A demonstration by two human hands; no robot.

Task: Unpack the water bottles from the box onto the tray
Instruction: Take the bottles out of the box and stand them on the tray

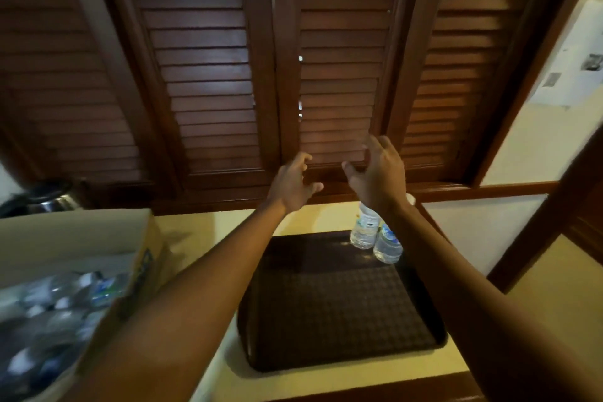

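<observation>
Two bottles [375, 235] upright at tray's [342, 320] far right; box [81, 254] lower left, nearer left hand [290, 186] (both hands [378, 173] empty, fingers spread).

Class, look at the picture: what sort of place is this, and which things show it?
Probably a hotel room or guest lodging: dark louvred wooden shutters, a serving tray with water bottles, and a kettle on the counter.
</observation>
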